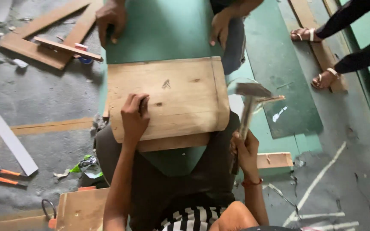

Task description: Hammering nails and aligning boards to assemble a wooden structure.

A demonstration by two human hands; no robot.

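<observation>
On our lap, the wooden board (pixel 168 100) lies flat over a green sheet (pixel 159 30). Our left hand (pixel 134 115) pinches something small against it, likely a nail, too small to tell. Our right hand (pixel 246 149) is closed round the hammer (pixel 249 102), raised beside the board. Risk: a blow off target hits our fingers, or the board slips. Another person's hands (pixel 110 19) steady the sheet's far end.

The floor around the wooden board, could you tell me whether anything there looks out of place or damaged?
Yes. Offcuts litter the floor: a white strip lies loose at the left, orange-handled pliers beside it. The green sheet looks scuffed. The left hand rests on the wooden board; the right hand holds a hammer.
</observation>
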